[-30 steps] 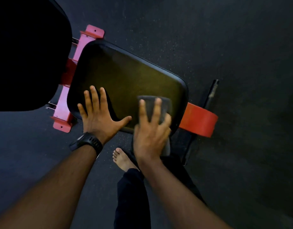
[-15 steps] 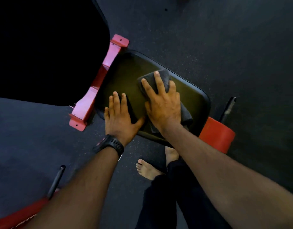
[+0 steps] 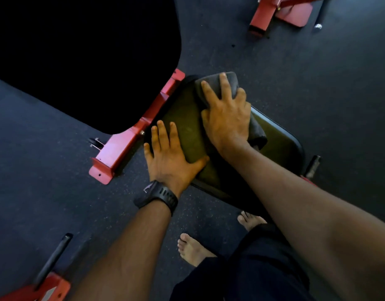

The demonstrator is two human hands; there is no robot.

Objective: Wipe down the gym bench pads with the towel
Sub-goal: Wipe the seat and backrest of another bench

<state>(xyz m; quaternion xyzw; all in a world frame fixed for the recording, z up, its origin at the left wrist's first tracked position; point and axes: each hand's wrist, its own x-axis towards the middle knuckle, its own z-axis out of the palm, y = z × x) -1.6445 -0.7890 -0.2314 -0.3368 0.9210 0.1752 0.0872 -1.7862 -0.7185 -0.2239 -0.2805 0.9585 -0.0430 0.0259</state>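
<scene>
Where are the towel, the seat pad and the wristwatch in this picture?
towel [image 3: 257,131]: head view, on its bunched grey end.
seat pad [image 3: 187,118]: head view, on the bare olive top surface.
wristwatch [image 3: 160,195]: head view, on its black strap.

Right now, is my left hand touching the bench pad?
Touching. The head view shows the left hand lying flat on the bench pad.

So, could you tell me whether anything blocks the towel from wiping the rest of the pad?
Only the left hand, flat on the pad near its left corner, beside the towel; the remaining surface shows nothing else.
</scene>
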